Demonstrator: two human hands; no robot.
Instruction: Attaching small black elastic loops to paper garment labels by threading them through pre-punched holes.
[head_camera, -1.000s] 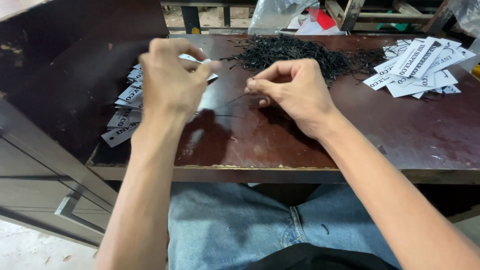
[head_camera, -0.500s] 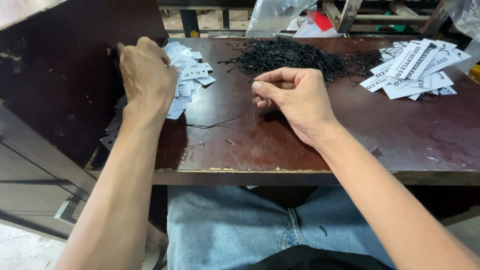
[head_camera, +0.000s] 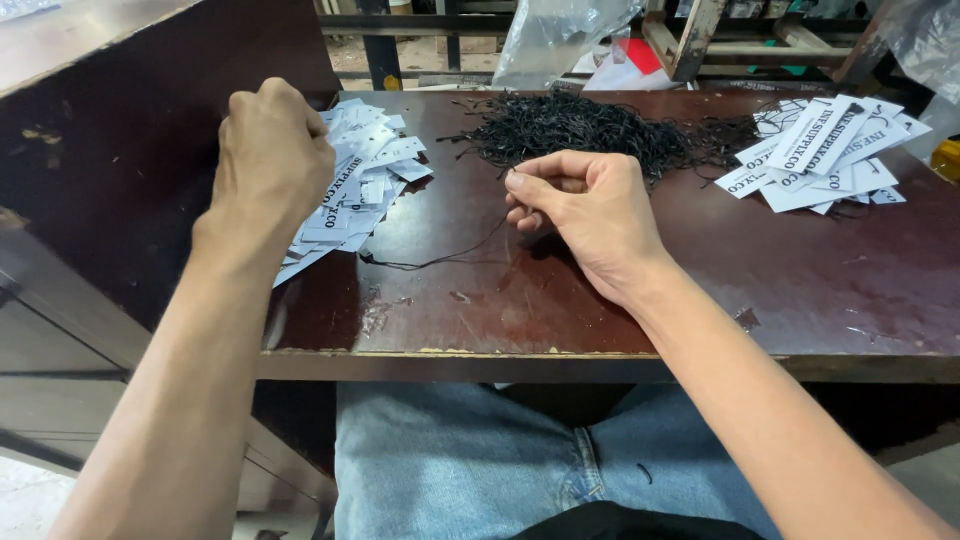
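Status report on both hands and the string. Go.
Left hand closed, over the left pile of white tags. Right hand pinching one black string that trails across the table. Nothing in the way.

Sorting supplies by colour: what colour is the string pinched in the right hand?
Black, like the string pile behind; the string in the right hand shows best in the head view.

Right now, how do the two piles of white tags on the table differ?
The left pile lies under the left hand; the right pile lies untouched. The left pile's tags look smaller and more jumbled; the right pile's are longer and fanned. Both are white printed tags beside the black strings.
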